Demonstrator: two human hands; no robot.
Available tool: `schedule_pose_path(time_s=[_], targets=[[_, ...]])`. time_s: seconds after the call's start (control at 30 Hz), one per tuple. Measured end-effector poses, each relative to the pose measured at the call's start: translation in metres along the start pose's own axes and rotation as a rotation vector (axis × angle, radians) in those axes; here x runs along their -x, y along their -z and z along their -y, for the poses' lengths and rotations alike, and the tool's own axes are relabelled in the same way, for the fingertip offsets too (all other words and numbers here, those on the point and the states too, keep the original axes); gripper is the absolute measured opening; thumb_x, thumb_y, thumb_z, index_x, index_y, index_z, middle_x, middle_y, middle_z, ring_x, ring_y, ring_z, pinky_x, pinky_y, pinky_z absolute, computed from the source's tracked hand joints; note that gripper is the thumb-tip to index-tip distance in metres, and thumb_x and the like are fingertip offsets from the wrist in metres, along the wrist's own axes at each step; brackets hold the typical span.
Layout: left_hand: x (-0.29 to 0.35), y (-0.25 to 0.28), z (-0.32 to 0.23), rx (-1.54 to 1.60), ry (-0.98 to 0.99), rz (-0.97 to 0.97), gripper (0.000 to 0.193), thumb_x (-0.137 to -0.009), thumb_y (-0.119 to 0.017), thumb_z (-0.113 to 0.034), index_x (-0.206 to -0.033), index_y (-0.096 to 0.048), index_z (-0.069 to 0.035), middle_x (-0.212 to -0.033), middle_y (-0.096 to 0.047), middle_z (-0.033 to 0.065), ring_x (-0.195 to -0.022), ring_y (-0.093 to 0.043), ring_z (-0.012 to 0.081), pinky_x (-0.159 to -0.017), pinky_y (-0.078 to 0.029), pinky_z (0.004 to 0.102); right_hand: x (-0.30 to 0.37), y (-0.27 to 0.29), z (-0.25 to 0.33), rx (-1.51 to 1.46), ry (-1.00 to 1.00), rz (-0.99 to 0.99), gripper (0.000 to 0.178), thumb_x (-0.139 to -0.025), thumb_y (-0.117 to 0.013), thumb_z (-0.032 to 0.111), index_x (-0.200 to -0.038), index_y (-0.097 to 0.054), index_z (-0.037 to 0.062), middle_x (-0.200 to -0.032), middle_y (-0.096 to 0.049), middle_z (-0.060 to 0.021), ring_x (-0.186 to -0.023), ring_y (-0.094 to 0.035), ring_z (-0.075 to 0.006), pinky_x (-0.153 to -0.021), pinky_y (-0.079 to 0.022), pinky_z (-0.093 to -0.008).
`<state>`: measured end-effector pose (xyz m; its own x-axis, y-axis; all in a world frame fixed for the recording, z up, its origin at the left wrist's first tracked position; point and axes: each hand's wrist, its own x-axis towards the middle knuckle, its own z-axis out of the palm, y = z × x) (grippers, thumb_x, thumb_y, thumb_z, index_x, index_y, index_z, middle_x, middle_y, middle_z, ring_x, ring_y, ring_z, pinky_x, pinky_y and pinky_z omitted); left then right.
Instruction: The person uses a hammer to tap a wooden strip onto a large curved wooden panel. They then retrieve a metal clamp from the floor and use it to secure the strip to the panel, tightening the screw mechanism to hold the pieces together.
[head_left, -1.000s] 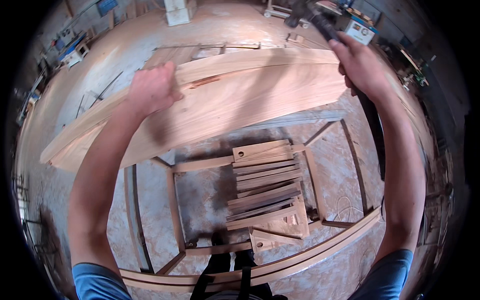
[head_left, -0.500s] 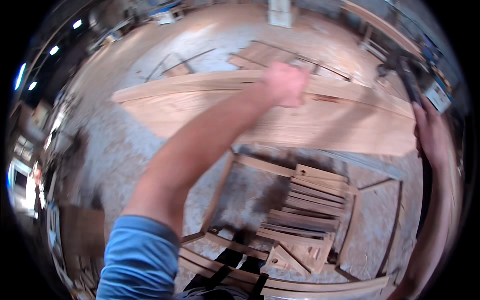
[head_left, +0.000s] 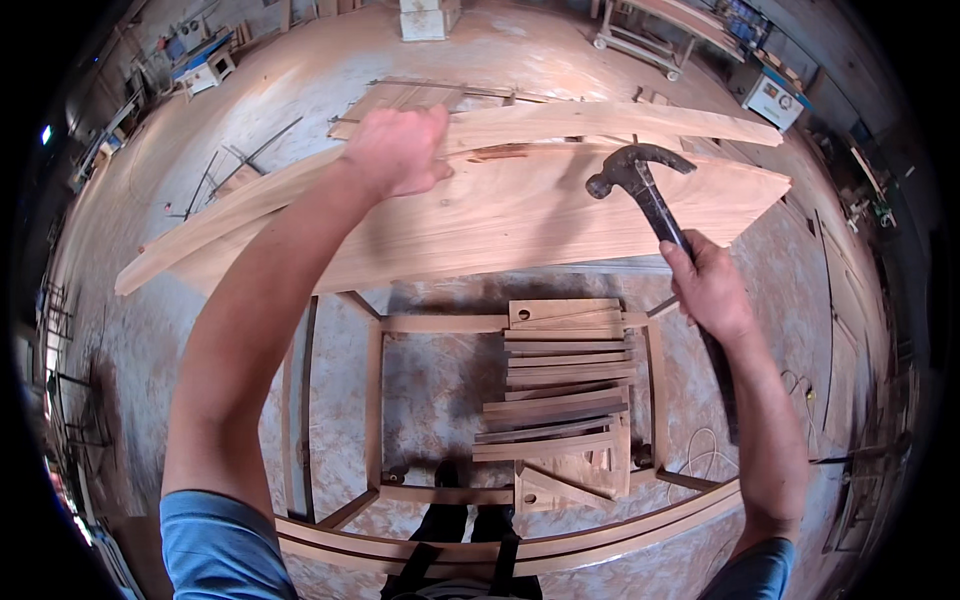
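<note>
My left hand (head_left: 400,150) is closed around a long, curved pale wooden strip (head_left: 600,120), near its middle. The strip lies at a slant along the far edge of a wide wooden panel (head_left: 560,220); at the right a narrow gap shows between them. A rough reddish patch marks the panel's edge beside my left hand. My right hand (head_left: 712,285) wraps around the dark handle of a claw hammer (head_left: 652,195). The hammer is held up over the panel's right part, its head pointing away from me and its claw to the right.
Below the panel stands a wooden frame (head_left: 374,400) with a pile of slats (head_left: 565,375) across it. Curved rails (head_left: 620,538) run close in front of my body. A pale cable (head_left: 705,445) lies on the floor at right. Farther off are a wheeled table (head_left: 645,55) and a machine (head_left: 775,100).
The strip, earlier flush along the panel's far edge, now lies askew with a gap at the right. The hammer has come inward over the panel. My view has turned right.
</note>
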<state>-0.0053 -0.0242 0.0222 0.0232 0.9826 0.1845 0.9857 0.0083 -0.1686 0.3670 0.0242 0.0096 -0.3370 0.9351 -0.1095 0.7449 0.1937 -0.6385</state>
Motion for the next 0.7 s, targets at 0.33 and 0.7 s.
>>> schedule_pose_path(time_s=[0.33, 0.7], targets=[[-0.005, 0.016, 0.004, -0.001, 0.004, 0.108, 0.056, -0.071, -0.079, -0.042, -0.101, -0.055, -0.001, -0.088, -0.069, 0.0195, -0.087, -0.066, 0.0392, -0.078, -0.051, 0.0466, 0.036, -0.069, -0.092, -0.481, -0.087, -0.129, 0.025, -0.095, -0.066, 0.024, -0.081, -0.057, 0.0057, -0.055, -0.052, 0.0017, -0.043, -0.05, -0.0068, -0.04, -0.04, -0.0255], [-0.021, 0.007, 0.018, 0.122, 0.029, 0.118, 0.055, -0.064, -0.083, -0.043, -0.086, -0.058, 0.001, -0.084, -0.066, 0.0212, -0.084, -0.063, 0.0378, -0.078, -0.049, 0.0453, 0.086, -0.141, -0.121, -0.749, -0.272, -0.009, 0.025, -0.098, -0.063, 0.026, -0.086, -0.052, 0.0068, -0.061, -0.054, -0.0001, -0.043, -0.051, -0.0086, -0.038, -0.043, -0.0248]])
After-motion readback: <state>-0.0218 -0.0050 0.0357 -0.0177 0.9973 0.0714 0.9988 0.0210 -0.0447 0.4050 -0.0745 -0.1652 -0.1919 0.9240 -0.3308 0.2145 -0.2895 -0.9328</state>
